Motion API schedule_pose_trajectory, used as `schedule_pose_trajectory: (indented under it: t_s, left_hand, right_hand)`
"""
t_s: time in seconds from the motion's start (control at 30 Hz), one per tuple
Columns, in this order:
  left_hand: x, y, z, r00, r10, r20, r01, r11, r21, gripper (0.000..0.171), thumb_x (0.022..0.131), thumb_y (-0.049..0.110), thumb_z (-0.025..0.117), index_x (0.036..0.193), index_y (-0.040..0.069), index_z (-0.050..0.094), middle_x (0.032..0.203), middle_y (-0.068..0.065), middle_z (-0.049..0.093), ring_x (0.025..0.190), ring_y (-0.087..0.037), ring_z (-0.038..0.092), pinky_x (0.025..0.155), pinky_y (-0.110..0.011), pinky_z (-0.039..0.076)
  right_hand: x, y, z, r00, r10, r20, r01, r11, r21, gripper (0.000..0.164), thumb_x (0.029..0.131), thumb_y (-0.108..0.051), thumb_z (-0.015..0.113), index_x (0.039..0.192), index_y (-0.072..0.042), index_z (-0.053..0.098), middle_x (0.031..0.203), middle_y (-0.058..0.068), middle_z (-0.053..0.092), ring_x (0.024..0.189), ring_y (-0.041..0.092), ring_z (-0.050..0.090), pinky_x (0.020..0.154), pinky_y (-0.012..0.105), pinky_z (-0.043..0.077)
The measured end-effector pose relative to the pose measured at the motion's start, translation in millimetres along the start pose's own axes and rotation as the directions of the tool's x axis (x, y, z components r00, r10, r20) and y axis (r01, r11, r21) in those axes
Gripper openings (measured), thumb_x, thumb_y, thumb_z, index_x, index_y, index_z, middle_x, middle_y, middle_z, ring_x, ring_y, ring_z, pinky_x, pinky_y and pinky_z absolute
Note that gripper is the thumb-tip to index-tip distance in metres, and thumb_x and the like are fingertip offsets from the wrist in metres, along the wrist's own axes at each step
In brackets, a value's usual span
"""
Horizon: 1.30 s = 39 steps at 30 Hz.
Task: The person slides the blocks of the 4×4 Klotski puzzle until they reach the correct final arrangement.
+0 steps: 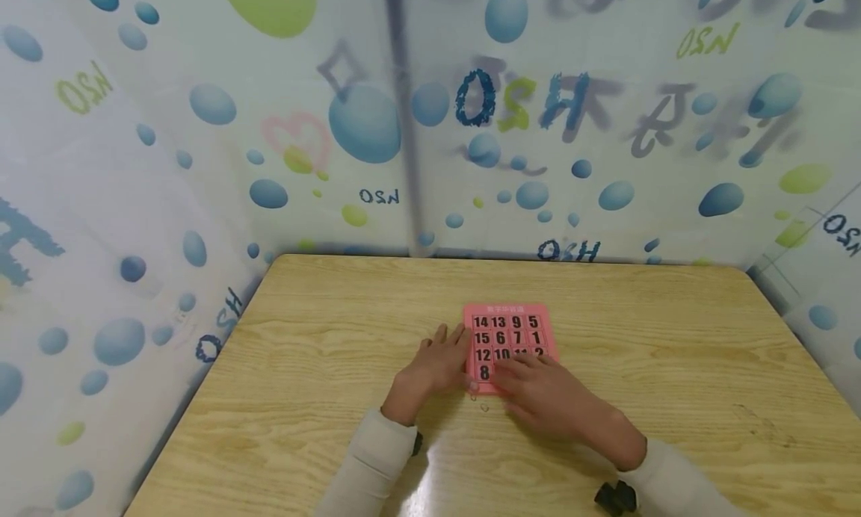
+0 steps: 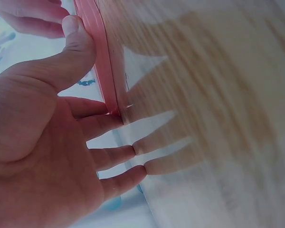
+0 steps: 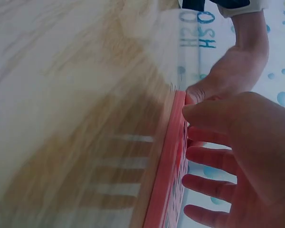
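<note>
A pink sliding number puzzle lies flat on the wooden table, its tiles marked with black numbers. My left hand holds the puzzle at its left side. In the left wrist view, the thumb bends against the puzzle's pink edge, and the other fingers reach down to the tabletop. Over the lower right tiles lies my right hand, its fingers extended and hiding several numbers. The right wrist view has those fingers spread above the puzzle's face, with the thumb close to its near edge.
The wooden table extends around the puzzle on all sides. Behind it and at both sides hangs a pale curtain with blue and green bubbles and lettering. Dark wrist devices sit at the sleeves.
</note>
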<state>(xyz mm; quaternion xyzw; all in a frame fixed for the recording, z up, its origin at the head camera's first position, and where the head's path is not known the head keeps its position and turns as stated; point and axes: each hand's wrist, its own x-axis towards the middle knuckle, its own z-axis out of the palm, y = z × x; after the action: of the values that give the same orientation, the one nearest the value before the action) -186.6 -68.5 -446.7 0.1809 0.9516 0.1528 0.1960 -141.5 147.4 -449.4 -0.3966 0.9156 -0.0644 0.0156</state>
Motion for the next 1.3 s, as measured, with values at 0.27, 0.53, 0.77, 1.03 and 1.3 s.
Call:
schedule_pose_trajectory:
  t_s: [0.27,0.53,0.77,1.03,1.3]
  left_hand:
    - [-1.3,0.8,-0.1,1.000,-0.007,0.001,0.007,1.000,-0.010,0.092,0.088,0.038,0.073,0.159,0.010,0.022,0.165,-0.009,0.020,0.153,-0.036,0.011,0.120,-0.053,0.019]
    - [-1.2,0.9,0.2,1.000,-0.005,-0.006,0.005,1.000,-0.007,0.090,0.089,0.037,0.072,0.159,0.011,0.022,0.165,-0.009,0.019,0.153,-0.036,0.011,0.120,-0.054,0.019]
    - [-1.0,1.1,-0.2,1.000,-0.007,0.000,0.007,1.000,0.000,0.092,0.088,0.039,0.072,0.159,0.011,0.021,0.166,-0.009,0.019,0.153,-0.036,0.010,0.120,-0.054,0.019]
    - [-2.6,2.6,-1.9,1.000,-0.002,-0.005,0.002,1.000,0.011,0.095,0.086,0.039,0.075,0.159,0.009,0.022,0.165,-0.010,0.021,0.152,-0.038,0.014,0.119,-0.054,0.022]
    - [-1.7,3.0,-1.1,1.000,-0.002,-0.002,0.002,1.000,0.005,0.097,0.085,0.040,0.075,0.159,0.009,0.021,0.165,-0.010,0.020,0.152,-0.037,0.013,0.119,-0.054,0.022]
  right_hand:
    - [9,-7,4,1.000,-0.013,0.028,0.013,1.000,0.009,0.041,0.099,-0.032,0.056,0.138,-0.021,0.060,0.144,0.007,0.056,0.133,0.034,0.049,0.105,0.060,0.040]
    - [12,-9,5,0.999,-0.028,0.029,0.029,0.999,-0.018,0.040,0.100,-0.033,0.056,0.137,-0.020,0.061,0.145,0.005,0.054,0.132,0.033,0.049,0.106,0.058,0.040]
    - [10,-8,7,1.000,-0.015,0.024,0.016,1.000,-0.020,0.040,0.100,-0.033,0.056,0.137,-0.020,0.062,0.145,0.005,0.054,0.132,0.033,0.050,0.106,0.058,0.040]
    - [4,-5,8,1.000,-0.020,-0.007,0.019,0.999,-0.025,0.038,0.099,-0.030,0.057,0.134,-0.018,0.064,0.144,0.005,0.056,0.130,0.034,0.051,0.104,0.058,0.042]
    - [0,-3,6,1.000,0.001,0.009,-0.001,1.000,-0.007,0.039,0.099,-0.031,0.057,0.136,-0.019,0.063,0.146,0.004,0.053,0.133,0.034,0.049,0.106,0.058,0.041]
